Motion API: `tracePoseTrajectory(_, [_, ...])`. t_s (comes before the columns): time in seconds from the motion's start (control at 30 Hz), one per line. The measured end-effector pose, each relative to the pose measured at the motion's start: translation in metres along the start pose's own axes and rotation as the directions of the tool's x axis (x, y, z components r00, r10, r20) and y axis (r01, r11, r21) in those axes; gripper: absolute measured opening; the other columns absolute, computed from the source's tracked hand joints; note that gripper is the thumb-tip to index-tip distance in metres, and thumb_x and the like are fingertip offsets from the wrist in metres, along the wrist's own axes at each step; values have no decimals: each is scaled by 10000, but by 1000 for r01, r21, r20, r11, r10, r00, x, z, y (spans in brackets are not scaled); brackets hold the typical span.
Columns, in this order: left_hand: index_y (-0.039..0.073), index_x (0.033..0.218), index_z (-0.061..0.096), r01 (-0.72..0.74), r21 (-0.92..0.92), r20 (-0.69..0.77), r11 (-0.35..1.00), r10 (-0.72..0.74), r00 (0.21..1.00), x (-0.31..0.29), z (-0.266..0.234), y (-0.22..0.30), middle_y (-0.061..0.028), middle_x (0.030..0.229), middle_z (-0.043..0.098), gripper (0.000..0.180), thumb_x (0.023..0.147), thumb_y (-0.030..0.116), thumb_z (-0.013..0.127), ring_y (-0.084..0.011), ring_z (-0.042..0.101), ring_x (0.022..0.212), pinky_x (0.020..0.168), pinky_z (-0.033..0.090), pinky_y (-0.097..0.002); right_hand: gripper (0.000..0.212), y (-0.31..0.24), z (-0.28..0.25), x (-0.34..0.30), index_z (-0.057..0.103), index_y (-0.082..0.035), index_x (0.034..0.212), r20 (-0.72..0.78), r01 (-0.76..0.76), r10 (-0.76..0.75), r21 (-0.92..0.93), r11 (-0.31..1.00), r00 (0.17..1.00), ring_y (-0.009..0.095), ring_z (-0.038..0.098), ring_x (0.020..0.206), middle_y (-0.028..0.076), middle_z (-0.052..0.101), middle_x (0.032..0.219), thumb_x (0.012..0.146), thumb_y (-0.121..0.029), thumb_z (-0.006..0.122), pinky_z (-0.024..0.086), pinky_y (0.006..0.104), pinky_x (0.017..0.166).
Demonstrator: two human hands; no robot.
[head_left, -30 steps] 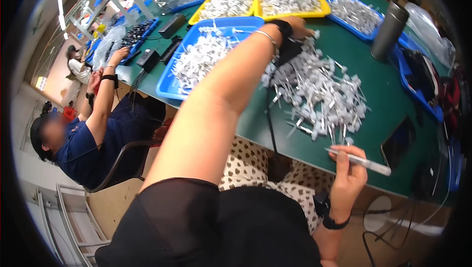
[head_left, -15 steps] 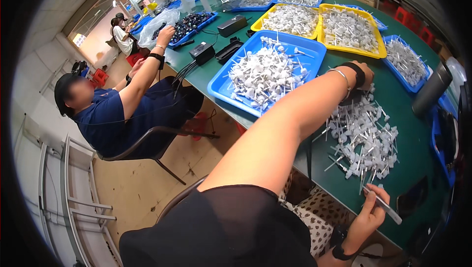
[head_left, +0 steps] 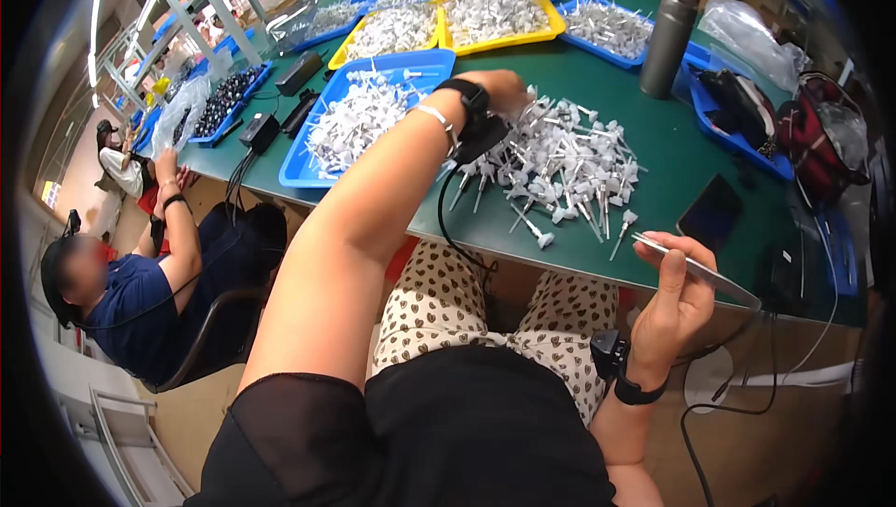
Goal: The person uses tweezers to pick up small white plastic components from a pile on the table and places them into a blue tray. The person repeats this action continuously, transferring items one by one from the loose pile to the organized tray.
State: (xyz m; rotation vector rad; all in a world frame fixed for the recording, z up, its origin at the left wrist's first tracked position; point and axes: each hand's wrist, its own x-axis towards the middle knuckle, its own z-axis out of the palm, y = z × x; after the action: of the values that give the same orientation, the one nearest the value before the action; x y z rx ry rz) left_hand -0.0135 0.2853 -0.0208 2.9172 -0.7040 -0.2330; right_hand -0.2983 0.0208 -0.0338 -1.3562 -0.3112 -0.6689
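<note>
A heap of small white plastic pieces with thin metal shafts point(head_left: 569, 166) lies loose on the green table in front of me. My left hand point(head_left: 502, 91) reaches to the far left edge of this heap, with its back and wrist turned to view. Its fingers are blurred and mostly hidden, so any piece in them cannot be made out. Near the table's front edge, my right hand point(head_left: 674, 302) grips a pair of metal tweezers point(head_left: 705, 274) between thumb and fingers. The tweezers' tips point left, close to a few stray pieces at the heap's near side.
Left of the heap stands a blue tray point(head_left: 297, 163) of similar pieces; yellow trays point(head_left: 509, 41) and more blue ones stand behind. A dark phone point(head_left: 711, 210), a grey bottle point(head_left: 668, 45) and a bag point(head_left: 821, 138) are on the right. A co-worker point(head_left: 140, 292) sits at left.
My view has swung to the right, so tray and co-worker sit further left in it. My left hand stays by the heap's far side; the tweezers remain in my right hand.
</note>
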Motion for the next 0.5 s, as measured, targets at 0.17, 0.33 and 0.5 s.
tracePoseTrajectory(0.17, [63,1359,606,100,-220,-84,970,-121,989,-51,-11,14,-201,1389,586,501,1027,421,494,-372,537,1291,1104,411,-414,263,-35,5,-10,570,28,1071,83,-40,21,232,972,996,220,664,893,190,683,990,1014,-221,633,540,335,819])
tracePoseTrajectory(0.33, [27,1189,640,-144,-59,-624,988,76,778,-115,-15,53,-207,1223,598,278,958,181,628,-398,554,1162,1009,460,-450,429,-74,6,-28,582,-11,921,212,-75,-25,451,889,977,278,693,727,179,699,793,912,-408,747,590,355,624])
tracePoseTrajectory(0.5, [78,1173,654,-319,-195,-389,928,226,893,-213,16,120,-143,1087,616,328,853,22,699,-357,595,1047,911,503,-426,237,-81,-6,-10,606,26,957,605,-259,-341,689,677,719,354,728,796,228,712,878,987,-200,671,652,458,658])
